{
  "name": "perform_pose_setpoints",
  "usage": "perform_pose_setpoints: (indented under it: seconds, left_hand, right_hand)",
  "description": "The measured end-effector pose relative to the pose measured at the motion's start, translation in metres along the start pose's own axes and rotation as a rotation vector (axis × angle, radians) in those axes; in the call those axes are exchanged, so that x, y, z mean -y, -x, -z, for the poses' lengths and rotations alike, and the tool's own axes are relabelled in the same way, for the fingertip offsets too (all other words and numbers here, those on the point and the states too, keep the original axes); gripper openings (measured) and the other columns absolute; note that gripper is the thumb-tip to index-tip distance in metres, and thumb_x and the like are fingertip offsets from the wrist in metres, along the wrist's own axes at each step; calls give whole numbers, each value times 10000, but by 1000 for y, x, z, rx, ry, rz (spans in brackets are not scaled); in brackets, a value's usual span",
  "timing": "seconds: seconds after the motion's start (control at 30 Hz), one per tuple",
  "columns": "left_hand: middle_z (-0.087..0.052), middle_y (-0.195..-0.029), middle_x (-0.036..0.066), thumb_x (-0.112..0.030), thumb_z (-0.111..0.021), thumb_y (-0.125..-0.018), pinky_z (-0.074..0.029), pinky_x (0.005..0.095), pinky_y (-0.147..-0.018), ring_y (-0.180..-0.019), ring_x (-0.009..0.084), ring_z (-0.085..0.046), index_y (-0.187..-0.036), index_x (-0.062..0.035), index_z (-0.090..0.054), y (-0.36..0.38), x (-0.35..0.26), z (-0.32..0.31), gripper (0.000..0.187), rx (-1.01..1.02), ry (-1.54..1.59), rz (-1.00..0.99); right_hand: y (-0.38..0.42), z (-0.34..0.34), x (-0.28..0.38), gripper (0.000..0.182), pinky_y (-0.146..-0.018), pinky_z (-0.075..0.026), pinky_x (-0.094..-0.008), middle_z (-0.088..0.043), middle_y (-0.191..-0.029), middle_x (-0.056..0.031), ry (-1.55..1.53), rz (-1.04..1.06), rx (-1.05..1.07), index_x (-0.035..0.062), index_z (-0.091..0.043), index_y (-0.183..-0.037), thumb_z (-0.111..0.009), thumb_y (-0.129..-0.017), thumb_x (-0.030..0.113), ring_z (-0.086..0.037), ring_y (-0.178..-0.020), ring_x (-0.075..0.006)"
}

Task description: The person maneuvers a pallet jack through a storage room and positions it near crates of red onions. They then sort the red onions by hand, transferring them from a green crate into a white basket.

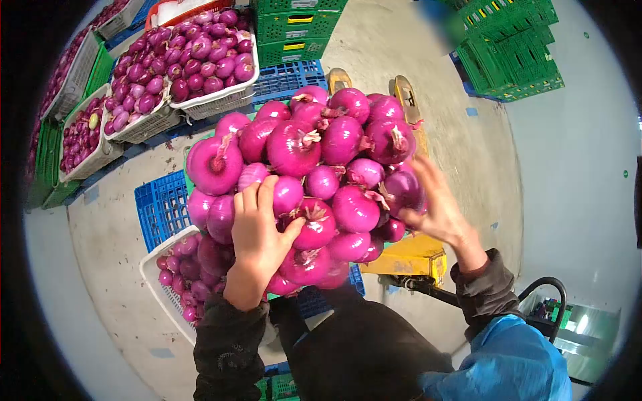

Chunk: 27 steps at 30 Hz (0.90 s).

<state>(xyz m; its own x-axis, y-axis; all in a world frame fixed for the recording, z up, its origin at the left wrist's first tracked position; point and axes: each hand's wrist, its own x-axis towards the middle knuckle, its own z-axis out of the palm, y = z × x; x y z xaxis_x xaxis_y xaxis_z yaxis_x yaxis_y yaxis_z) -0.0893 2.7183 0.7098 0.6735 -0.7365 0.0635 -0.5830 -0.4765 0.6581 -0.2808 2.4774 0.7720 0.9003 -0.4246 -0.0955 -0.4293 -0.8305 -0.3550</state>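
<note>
A large heap of red onions [319, 182] with shiny purple skins fills the middle of the head view, rising above the green rim [188, 160] of the crate holding it. My left hand [257, 230] lies over the near left part of the heap, palm down, thumb spread from the fingers. At the heap's right side, my right hand [438, 204] has its fingers and thumb apart beside a dark purple onion [402, 191]. Dry stem ends and root tufts show on several onions.
White crates [215, 101] of onions stand at the upper left. Green crates are stacked at the top [292, 30] and upper right [511, 57]. A yellow pallet jack [408, 259] sits behind the heap's right side. Another white crate [164, 287] of onions is lower left, near a blue pallet [162, 208].
</note>
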Motion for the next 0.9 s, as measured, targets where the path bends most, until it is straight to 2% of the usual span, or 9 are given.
perform_pose_setpoints:
  seconds: [0.07, 0.3, 0.4, 0.57, 0.63, 0.7, 0.77, 0.83, 0.9]
  left_hand:
    - [-522, -1128, 179, -169, -794, -658, -419, 446, -913, -1040, 379, -492, -1223, -32, -490, -4, 0, -8, 655, -25, 12, 5]
    - [-574, -1094, 156, -143, -822, -633, -431, 407, -916, -1035, 336, -538, -1203, -48, -505, 1, 21, -13, 660, -131, 235, 79]
    - [-550, -1122, 96, -43, -818, -631, -450, 342, -932, -1090, 215, -537, -1232, -41, -476, 23, 25, -9, 692, -194, 852, 198]
    - [-494, -1192, 109, -87, -764, -644, -487, 396, -916, -1105, 221, -529, -1290, -43, -406, 117, 44, 43, 740, -589, 1124, 351]
    - [-496, -1182, 105, -106, -699, -701, -509, 424, -871, -1069, 230, -535, -1289, -53, -408, 176, 79, 41, 658, -840, 1280, 409]
    - [-499, -1173, 100, -117, -669, -725, -515, 419, -841, -1036, 228, -546, -1292, -61, -409, 261, 148, 19, 627, -1087, 1288, 639]
    - [-503, -1165, 95, -128, -640, -748, -521, 415, -812, -1004, 226, -556, -1295, -70, -410, 322, 207, -14, 596, -1273, 1356, 831]
    - [-505, -1148, 88, -124, -602, -774, -512, 396, -779, -951, 219, -566, -1309, -79, -409, 370, 261, -47, 571, -1127, 1196, 1198]
    - [-519, -1127, 88, -136, -629, -766, -500, 376, -764, -954, 201, -555, -1321, -82, -426, 407, 312, -91, 593, -999, 897, 1163]
  right_hand:
    - [7, -18, -7, 838, -1094, -305, -473, -306, -1438, -208, 45, 37, 127, 110, -398, -1357, -771, -609, 177, -289, -1337, -435]
    - [11, -33, -23, 797, -1079, -320, -477, -354, -1393, -200, 65, 84, 73, 113, -445, -1302, -793, -585, 118, -314, -1310, -429]
    - [16, -28, -30, 751, -1049, -357, -476, -383, -1370, -211, 9, 172, -33, 82, -492, -1253, -801, -570, 126, -384, -1268, -423]
    - [42, -16, 33, 801, -1029, -382, -463, -437, -1328, -236, -310, 114, -246, 96, -440, -1309, -829, -620, 219, -445, -1238, -398]
    - [83, -39, 89, 873, -1037, -363, -485, -429, -1334, -243, -1074, -109, -42, 81, -411, -1327, -853, -590, 237, -436, -1246, -404]
    - [88, -105, 148, 926, -1060, -335, -494, -425, -1335, -242, -994, 430, 581, 74, -407, -1335, -874, -554, 244, -418, -1262, -399]
    - [116, -181, 214, 972, -1051, -348, -461, -446, -1346, -202, -1128, 256, 759, 99, -359, -1397, -866, -581, 244, -446, -1247, -345]
    - [152, -271, 257, 906, -1034, -370, -398, -463, -1341, -173, -1272, -261, 985, 99, -347, -1417, -820, -655, 222, -460, -1241, -285]
    - [169, -380, 287, 816, -1017, -387, -345, -496, -1303, -151, -1316, -673, 913, 100, -384, -1405, -782, -699, 193, -498, -1186, -246]
